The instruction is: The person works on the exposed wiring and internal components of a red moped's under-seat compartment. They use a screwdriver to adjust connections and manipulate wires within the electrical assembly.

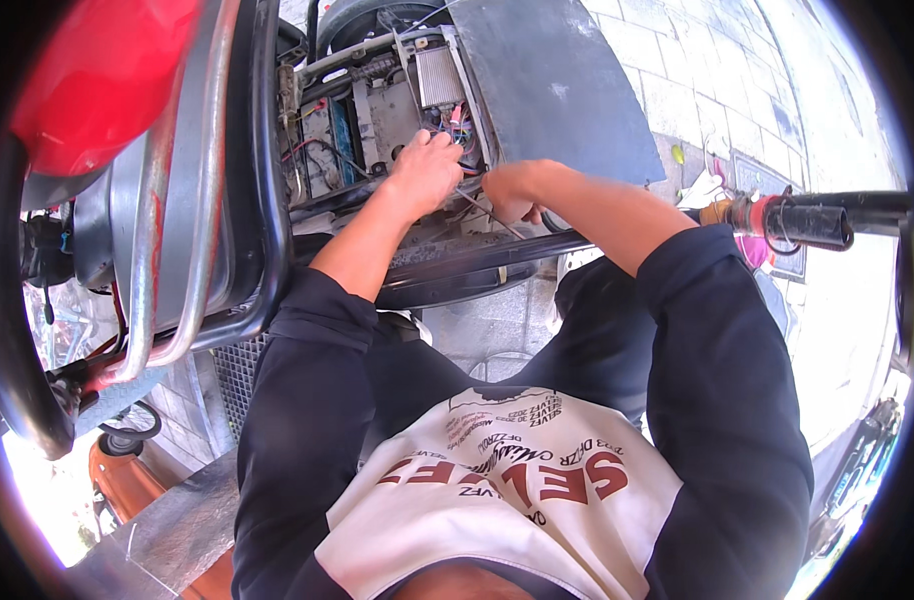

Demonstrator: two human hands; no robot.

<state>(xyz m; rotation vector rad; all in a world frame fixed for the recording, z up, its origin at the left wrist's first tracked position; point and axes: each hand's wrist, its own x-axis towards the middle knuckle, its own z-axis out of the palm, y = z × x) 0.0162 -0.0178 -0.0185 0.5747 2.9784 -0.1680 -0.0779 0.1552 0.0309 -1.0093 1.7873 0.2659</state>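
Observation:
Both my hands reach into the open bay of a vehicle frame. My left hand (424, 175) is closed, its fingertips bent down at a bundle of coloured wires (461, 128); what they pinch is hidden. The wires come from beneath a ribbed silver metal box (438, 77). Just to the right, my right hand (514, 190) is curled at the bay's edge, with its knuckles turned up, and its grip is hidden from above. A thin rod (491, 215) slants below the right hand; I cannot tell whether the hand touches it.
Left of the wires sits a battery-like block (327, 150) with cables. A dark flat panel (557, 85) lies at the bay's right. A black frame bar (487, 260) crosses before me. A seat with bent metal rails (212, 190) stands left; a black tube (817, 225) juts in at right.

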